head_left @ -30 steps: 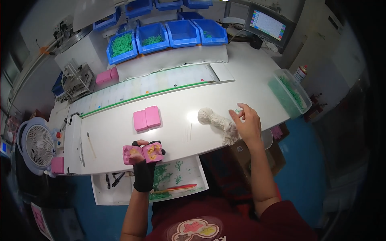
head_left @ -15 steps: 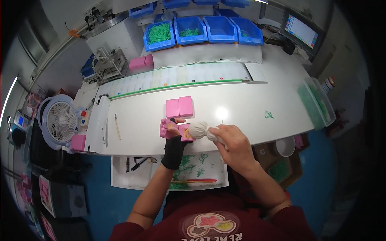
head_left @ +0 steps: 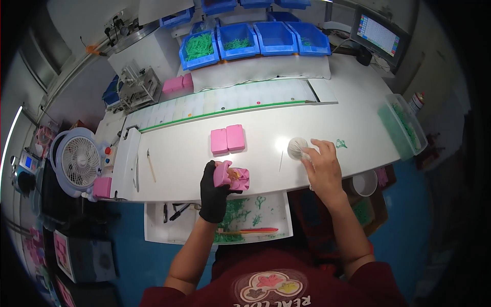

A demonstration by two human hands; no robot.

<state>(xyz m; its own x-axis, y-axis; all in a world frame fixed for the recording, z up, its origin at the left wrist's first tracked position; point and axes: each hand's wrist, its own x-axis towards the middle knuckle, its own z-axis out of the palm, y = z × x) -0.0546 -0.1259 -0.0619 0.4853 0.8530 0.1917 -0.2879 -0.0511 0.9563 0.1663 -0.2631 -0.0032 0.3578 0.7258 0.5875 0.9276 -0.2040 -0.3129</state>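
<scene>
My left hand (head_left: pixel 213 192), in a black glove with bare fingertips, grips a pink two-part mould (head_left: pixel 239 179) near the table's front edge. Its halves stand apart like a part-open book, and a brownish-yellow patch shows inside. To the right, a round white cloth pouch (head_left: pixel 297 148) rests on the table. My right hand (head_left: pixel 323 166) is bare, its fingers spread at the pouch's right side, the thumb at or very near the cloth. Two closed pink blocks (head_left: pixel 227 139) lie side by side just beyond the mould. A thin needle-like stick (head_left: pixel 281 160) lies left of the pouch.
A conveyor strip (head_left: pixel 220 105) crosses the back, below blue bins (head_left: pixel 237 42) holding green pieces. Green scraps (head_left: pixel 340 144) lie at right, near a clear green tub (head_left: pixel 404 128). An open drawer (head_left: pixel 179 230) juts out under the front edge. A fan (head_left: pixel 79 158) stands left.
My right hand has carried the pouch from the mould rightward to the table and its fingers have spread. The mould has tilted and its halves are closer together. The conveyor's dots have shifted left.
</scene>
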